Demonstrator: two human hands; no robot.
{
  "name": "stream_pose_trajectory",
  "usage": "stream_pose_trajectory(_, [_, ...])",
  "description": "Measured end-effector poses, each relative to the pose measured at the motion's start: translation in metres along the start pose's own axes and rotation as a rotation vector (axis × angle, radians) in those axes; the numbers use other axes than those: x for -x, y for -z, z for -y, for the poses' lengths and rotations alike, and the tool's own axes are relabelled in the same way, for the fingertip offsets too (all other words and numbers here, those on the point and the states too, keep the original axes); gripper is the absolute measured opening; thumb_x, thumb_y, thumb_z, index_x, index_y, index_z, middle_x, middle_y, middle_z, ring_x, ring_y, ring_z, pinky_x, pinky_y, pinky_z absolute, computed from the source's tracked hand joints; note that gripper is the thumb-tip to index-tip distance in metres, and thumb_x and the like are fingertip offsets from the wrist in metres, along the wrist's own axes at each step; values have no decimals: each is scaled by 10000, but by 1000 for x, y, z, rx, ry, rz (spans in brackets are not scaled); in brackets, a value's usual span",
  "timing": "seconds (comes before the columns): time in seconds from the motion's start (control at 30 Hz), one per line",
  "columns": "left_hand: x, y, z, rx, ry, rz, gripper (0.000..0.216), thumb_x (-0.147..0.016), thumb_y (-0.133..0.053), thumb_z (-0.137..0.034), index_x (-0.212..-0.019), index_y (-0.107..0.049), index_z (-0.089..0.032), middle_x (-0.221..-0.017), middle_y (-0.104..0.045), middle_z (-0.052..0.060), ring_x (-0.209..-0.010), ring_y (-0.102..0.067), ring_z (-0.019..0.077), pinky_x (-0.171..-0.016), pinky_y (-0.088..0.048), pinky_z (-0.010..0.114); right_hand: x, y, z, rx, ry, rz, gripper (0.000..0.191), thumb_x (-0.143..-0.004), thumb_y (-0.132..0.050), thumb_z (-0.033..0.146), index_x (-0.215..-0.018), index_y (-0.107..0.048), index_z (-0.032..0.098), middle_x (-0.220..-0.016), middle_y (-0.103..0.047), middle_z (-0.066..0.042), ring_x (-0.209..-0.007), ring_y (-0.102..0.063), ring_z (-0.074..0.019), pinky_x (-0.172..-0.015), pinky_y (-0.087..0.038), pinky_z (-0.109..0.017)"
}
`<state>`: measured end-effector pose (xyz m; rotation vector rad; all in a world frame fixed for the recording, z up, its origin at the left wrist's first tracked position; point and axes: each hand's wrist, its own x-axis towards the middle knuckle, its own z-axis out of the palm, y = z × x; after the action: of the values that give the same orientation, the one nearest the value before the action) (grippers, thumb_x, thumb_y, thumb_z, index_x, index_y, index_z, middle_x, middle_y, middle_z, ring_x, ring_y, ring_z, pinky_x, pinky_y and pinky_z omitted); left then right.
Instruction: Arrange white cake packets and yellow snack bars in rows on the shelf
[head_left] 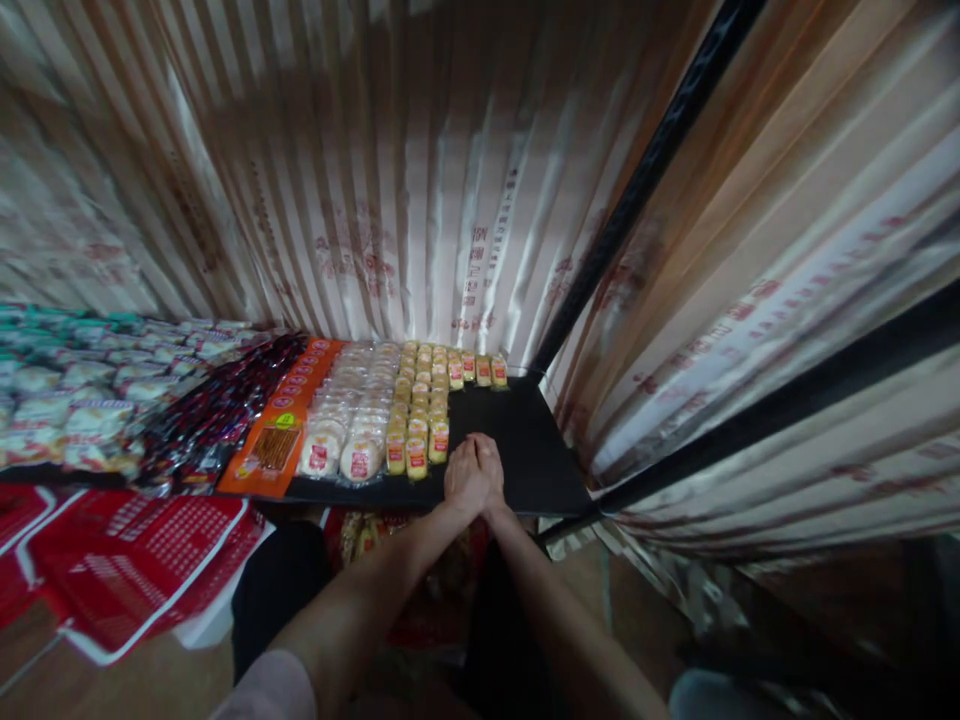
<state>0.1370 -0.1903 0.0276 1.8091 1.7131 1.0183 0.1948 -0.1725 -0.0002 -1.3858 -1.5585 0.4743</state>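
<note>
Small yellow packets (417, 455) stand in close rows mid-way along the black shelf (517, 430), with a short line of them following its back edge. They're stubby, rounded bars in shiny clear wrap, labelled red and white. Just beside the front ones, at the shelf's front, the left hand (462, 478) and right hand (491, 465) are pressed together; I can't tell how far either is closed or whether anything lies between them.

Toward the shelf's left end come round pale cakes (361, 457) in crinkly film, flat orange bags (281, 402), glossy dark packs (202, 410) and puffy white packs (97, 420) running out of view. Behind the shelf hangs pleated, satiny sheeting (420, 180), its print mostly too blurred to read. Beneath, a red-and-yellow heap (439, 590) is dim, partly hidden by the forearms (379, 570).
</note>
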Motion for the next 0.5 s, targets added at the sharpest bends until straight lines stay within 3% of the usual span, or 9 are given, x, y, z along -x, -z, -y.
stream_pose_trajectory(0.1, [31,20,13,12,-78,9,383,-894,-292,-285,-1161,-533,-153,-1120,-609,128,-1089,-536,208,-958,-421,354,27,5,16,20,-32,-22,319,-762,-396,210,-1006,-599,181,-1035,-584,-82,-1000,-524,-184,-959,-414,-363])
stream_pose_trajectory(0.3, [88,47,40,65,-216,12,381,-892,-252,-243,-1143,-510,-117,-1134,-593,139,-1077,-537,192,-961,-440,374,87,1,32,22,-61,-17,350,-784,-347,183,-1025,-600,166,-1080,-574,-99,-1042,-515,-188,-985,-391,-383])
stream_pose_trajectory(0.5, [123,52,67,141,-42,192,329,-870,-303,-241,-1119,-506,-169,-1136,-580,111,-1083,-521,179,-974,-414,367,142,-20,10,25,-134,115,339,-791,-359,171,-1041,-587,197,-1098,-580,-90,-1053,-518,-186,-976,-408,-378])
